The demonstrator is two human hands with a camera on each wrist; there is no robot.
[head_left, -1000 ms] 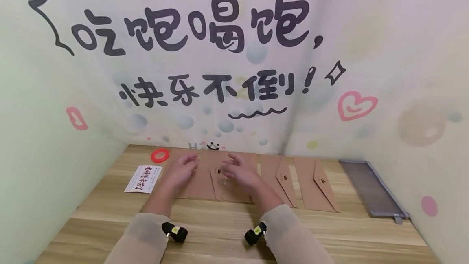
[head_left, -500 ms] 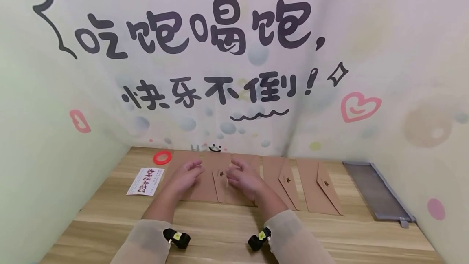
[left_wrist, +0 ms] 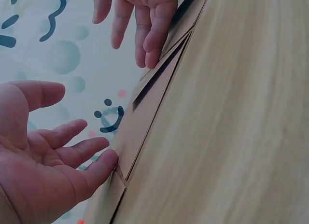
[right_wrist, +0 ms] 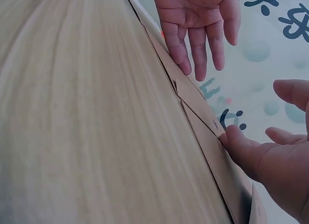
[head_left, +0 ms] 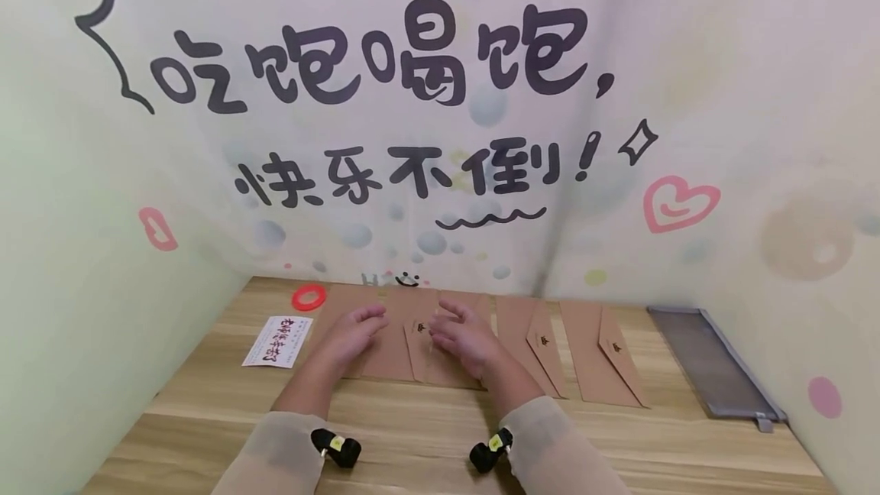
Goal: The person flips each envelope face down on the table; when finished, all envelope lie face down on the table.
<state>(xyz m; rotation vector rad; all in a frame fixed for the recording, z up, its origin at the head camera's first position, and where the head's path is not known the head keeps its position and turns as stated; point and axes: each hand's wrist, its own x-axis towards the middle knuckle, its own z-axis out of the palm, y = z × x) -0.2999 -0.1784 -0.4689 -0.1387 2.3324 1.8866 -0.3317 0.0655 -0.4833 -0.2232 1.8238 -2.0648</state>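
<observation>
Several brown paper envelopes [head_left: 587,350] lie flat in a row along the back of the table, some with pointed flaps and a small dark emblem. My left hand [head_left: 354,338] is over the envelopes at the left of the row, palm turned inward and fingers loosely bent. Facing it across a gap, my right hand [head_left: 467,338] is over the middle envelopes with its fingers spread. Neither hand holds anything. In the left wrist view, the little finger of my left hand [left_wrist: 53,156] overlaps an envelope [left_wrist: 145,122]. In the right wrist view, a fingertip of my right hand [right_wrist: 275,156] is right at another envelope [right_wrist: 212,142].
At the left end lie a red ring [head_left: 296,300] and a white card [head_left: 275,350] with dark red characters. A grey mesh pouch [head_left: 715,361] lies at the far right. A printed cloth wall [head_left: 426,128] rises behind the wooden table [head_left: 406,434].
The head view has shifted slightly, so the whole scene sits a little farther right and lower. Both hands keep nearly the same pose over the envelopes.
</observation>
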